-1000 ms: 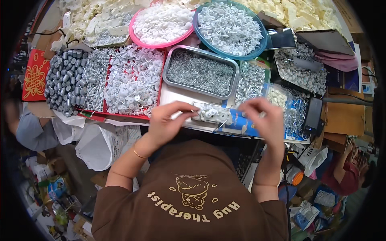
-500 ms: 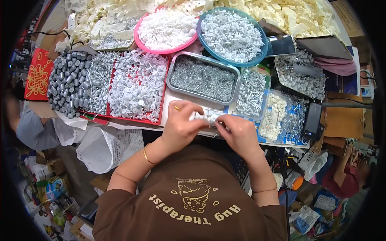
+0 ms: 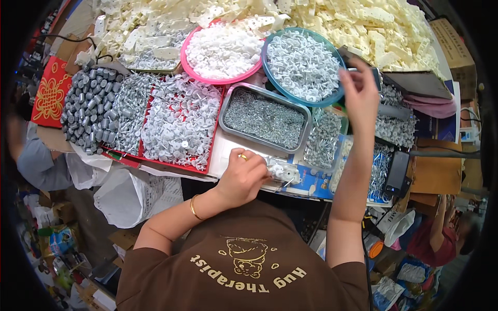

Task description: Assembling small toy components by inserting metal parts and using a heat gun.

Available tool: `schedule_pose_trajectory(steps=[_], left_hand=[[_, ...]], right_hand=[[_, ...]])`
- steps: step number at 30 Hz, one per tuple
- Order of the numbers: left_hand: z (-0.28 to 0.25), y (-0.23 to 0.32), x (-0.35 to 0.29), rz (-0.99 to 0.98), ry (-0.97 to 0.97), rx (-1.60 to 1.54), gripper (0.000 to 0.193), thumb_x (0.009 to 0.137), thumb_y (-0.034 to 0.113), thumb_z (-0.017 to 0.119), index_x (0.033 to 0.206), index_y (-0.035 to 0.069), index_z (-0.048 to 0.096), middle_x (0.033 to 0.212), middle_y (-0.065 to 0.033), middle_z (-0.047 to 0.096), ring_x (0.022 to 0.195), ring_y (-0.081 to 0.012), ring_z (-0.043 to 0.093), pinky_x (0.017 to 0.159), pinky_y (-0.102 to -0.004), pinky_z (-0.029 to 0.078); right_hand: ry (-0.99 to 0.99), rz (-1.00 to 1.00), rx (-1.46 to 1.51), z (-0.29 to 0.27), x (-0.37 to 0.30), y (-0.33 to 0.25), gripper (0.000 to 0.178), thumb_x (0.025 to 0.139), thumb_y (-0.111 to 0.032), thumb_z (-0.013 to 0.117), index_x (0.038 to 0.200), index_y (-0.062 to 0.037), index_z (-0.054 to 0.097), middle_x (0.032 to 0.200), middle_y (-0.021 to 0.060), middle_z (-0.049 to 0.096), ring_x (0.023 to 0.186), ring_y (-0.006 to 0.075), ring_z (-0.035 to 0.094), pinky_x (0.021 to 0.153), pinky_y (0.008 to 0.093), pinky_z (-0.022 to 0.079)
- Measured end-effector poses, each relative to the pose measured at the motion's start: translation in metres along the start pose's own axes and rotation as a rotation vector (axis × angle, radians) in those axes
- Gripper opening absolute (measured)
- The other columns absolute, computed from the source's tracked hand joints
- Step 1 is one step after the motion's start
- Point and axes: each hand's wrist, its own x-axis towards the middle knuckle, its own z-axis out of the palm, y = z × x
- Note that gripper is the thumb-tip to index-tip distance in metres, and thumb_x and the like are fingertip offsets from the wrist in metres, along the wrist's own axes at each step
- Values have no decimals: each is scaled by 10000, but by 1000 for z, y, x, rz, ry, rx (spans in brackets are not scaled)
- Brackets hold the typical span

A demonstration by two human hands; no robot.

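My left hand (image 3: 244, 175) is closed on a white plastic part (image 3: 284, 172), with the part sticking out to the right of the fingertips above the front edge of the table. My right hand (image 3: 360, 90) is stretched far forward at the right rim of the teal bowl (image 3: 266, 67), which is heaped with white-headed pins. Its fingers are curved and apart, slightly blurred, and nothing shows between them. Between the two hands, a metal tray (image 3: 224, 122) of small silvery pieces stands in front of the bowl. Beside it is a clear box (image 3: 322, 139) of metal pins.
A pink bowl (image 3: 206, 80) of white caps stands left of the teal one. Farther left, a red box (image 3: 211, 150) holds white-headed pins beside grey cylinders (image 3: 91, 106). Cream plastic parts (image 3: 358, 31) pile up at the back. At right lies a black device (image 3: 398, 173).
My right hand has left the white part and reached forward and right to the teal bowl. My left hand still holds the part, slightly lower.
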Motion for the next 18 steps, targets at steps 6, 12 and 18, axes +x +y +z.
schedule_pose_trajectory(steps=[6, 12, 18], left_hand=[[-22, 1, -1, -174, 27, -165, 348, 799, 210, 826, 1074, 82, 656, 968, -36, 657, 915, -240, 607, 912, -391, 371], [-117, -92, -23, -467, 398, 542, 225, 812, 179, 777, 1014, 118, 698, 1042, -84, 680, 1006, -265, 611, 891, -458, 376], [-212, -161, -69, -750, 116, 1076, 294, 772, 118, 775, 1057, 169, 723, 1045, -63, 638, 1034, -291, 580, 898, -485, 368]], right_hand=[[-65, 112, 112, -4, 97, 76, 436, 939, -229, 739, 1303, -20, 622, 951, 99, 724, 867, 125, 682, 767, 237, 516], [57, -114, 323, 0, 14, 10, 321, 944, -51, 702, 1245, 42, 647, 968, 62, 715, 862, 93, 650, 758, 217, 506], [67, 140, 402, -21, -93, -25, 210, 915, -23, 721, 1115, 20, 674, 954, 57, 666, 818, 99, 599, 734, 240, 486]])
